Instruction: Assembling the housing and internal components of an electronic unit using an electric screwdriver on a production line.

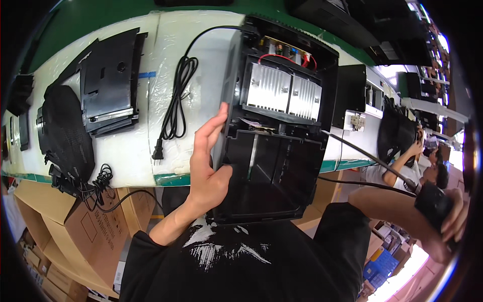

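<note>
In front of me a large black plastic housing (271,201), open at the top, tilts on the table's near edge. Inside it are two silver finned heat sinks (284,90), a circuit board (282,48) and red wires. My left hand (207,168) grips the housing's left wall, fingers stretched along the outside and thumb over the rim. At the far right, my right hand (450,224) is wrapped round a black electric screwdriver (433,204). Its long thin shaft reaches to the housing's right edge; whether the tip touches a screw cannot be made out.
A coiled black power cord (176,100) lies left of the housing. Farther left are stacked black panels (110,75) and a black mesh bag-like piece (65,131). Cardboard boxes (95,231) stand below the table. A co-worker (402,163) is at the right, beside more black parts.
</note>
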Demonstrator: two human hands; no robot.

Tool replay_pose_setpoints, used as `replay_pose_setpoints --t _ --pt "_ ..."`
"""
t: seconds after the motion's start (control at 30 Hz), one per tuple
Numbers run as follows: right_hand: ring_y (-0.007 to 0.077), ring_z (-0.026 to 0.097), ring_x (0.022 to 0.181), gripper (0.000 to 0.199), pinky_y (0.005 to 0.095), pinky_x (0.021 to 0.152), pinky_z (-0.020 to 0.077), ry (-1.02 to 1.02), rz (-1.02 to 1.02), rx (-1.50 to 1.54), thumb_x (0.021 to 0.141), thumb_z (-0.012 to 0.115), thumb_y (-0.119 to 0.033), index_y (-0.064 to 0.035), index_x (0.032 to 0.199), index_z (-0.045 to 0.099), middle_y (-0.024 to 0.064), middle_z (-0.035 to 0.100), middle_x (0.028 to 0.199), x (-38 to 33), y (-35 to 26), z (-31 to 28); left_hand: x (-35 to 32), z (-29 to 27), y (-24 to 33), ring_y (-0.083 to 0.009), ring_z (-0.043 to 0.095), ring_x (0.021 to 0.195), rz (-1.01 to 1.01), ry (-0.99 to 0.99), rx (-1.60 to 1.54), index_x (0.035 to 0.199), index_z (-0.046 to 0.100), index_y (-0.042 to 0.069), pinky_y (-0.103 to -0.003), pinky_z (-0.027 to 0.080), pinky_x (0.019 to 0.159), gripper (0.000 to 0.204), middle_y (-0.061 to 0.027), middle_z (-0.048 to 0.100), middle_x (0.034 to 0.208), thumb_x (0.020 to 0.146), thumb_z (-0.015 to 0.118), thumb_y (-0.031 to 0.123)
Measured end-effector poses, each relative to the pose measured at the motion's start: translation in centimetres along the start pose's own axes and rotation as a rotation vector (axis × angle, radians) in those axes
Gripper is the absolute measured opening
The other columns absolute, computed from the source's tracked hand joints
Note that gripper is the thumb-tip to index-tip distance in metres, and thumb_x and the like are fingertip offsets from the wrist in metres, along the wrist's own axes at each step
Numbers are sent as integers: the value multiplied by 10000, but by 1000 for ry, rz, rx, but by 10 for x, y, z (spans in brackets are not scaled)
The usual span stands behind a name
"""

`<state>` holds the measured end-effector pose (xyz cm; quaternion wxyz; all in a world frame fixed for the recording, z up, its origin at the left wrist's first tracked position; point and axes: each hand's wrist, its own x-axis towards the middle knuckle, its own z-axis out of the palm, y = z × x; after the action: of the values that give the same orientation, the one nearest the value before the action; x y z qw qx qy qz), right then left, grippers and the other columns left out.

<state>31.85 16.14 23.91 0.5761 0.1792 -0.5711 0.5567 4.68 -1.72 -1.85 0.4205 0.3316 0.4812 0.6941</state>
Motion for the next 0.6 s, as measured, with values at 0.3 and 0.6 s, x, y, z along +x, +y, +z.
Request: replay_pose_setpoints --t 0.3,0.6 --pt "43 570 562 216 99 576 480 32 -86 483 682 674 86 -73 787 573 -6 585 680 -38 132 39 1 -1 3 -322 150 1389 4 -40 -23 1304 296 -24 -375 106 1112 753 -265 250 1437 573 352 -196" --pt "20 564 530 297 75 506 454 44 523 183 664 705 114 -86 697 489 -11 581 642 -60 156 51 4 -2 2 -325 165 1383 12 -65 -46 1310 288 -39 -385 131 1120 756 -262 204 1442 567 327 -175"
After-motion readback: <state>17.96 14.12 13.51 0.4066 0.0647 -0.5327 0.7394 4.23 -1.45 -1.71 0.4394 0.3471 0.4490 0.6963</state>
